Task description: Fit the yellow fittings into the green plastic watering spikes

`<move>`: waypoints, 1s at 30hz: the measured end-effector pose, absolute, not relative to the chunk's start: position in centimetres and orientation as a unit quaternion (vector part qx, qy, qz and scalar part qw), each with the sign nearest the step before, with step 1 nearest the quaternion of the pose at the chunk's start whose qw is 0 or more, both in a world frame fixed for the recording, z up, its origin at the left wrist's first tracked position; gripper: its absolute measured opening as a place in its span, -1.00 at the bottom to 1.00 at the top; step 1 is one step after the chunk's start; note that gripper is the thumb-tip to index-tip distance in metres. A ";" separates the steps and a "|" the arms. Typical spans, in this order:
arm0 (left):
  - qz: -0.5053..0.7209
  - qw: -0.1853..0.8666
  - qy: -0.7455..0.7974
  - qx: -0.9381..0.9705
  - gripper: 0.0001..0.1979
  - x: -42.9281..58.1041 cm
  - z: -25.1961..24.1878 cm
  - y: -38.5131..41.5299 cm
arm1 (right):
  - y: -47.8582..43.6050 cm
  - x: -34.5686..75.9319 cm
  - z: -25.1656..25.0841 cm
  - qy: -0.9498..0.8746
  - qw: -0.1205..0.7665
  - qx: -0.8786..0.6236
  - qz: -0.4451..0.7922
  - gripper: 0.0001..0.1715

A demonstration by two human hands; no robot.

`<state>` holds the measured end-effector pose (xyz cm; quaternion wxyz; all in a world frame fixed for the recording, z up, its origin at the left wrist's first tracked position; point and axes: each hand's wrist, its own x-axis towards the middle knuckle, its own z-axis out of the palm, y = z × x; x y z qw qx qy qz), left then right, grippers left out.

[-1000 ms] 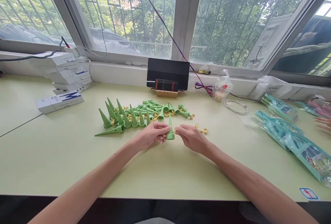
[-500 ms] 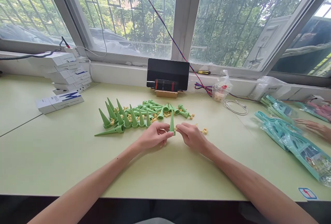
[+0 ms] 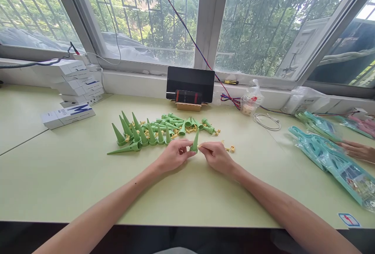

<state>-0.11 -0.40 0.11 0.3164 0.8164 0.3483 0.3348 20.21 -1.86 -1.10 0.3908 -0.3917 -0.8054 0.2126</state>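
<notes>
Between thumb and fingers, my left hand [image 3: 175, 154] grips a green plastic spike [image 3: 195, 143], its point up and leaning slightly right. My right hand [image 3: 216, 155] is pinched closed at the spike's right side, on a small yellow piece [image 3: 199, 147] partly hidden by the fingertips. Several green spikes stand upright in a group [image 3: 151, 133] beyond my left hand, and one spike [image 3: 124, 148] lies on its side in front of them. Behind, more green spikes [image 3: 172, 120] lie heaped among yellow pieces. A few loose yellow pieces [image 3: 232, 149] rest right of my right hand.
A phone [image 3: 188, 96] leans on a dark tablet [image 3: 190, 80] at the back. White boxes [image 3: 68, 115] are stacked at left. Bagged teal plastic items [image 3: 328, 156] lie at right, near another person's hand [image 3: 359, 150]. A white cable [image 3: 266, 122] lies coiled behind.
The spike in my left hand has tipped from upright to a slight rightward lean. My right hand stays against its side. The other person's hand has shifted a little right and down.
</notes>
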 end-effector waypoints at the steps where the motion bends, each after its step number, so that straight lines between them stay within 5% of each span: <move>1: 0.338 0.310 0.346 0.818 -0.85 -0.1 0.0 -0.4 | -1.9 20.2 -1.0 -0.798 0.390 -0.399 0.230 -0.57; 19: 0.359 0.237 0.316 0.845 -0.71 -0.2 0.0 -0.3 | -1.9 20.3 -0.4 -0.528 0.355 -0.322 0.701 -0.61; 30: 0.368 0.261 0.321 0.832 -0.68 0.0 0.2 -0.4 | -1.5 20.6 -0.4 -0.423 0.335 -0.302 0.786 -0.69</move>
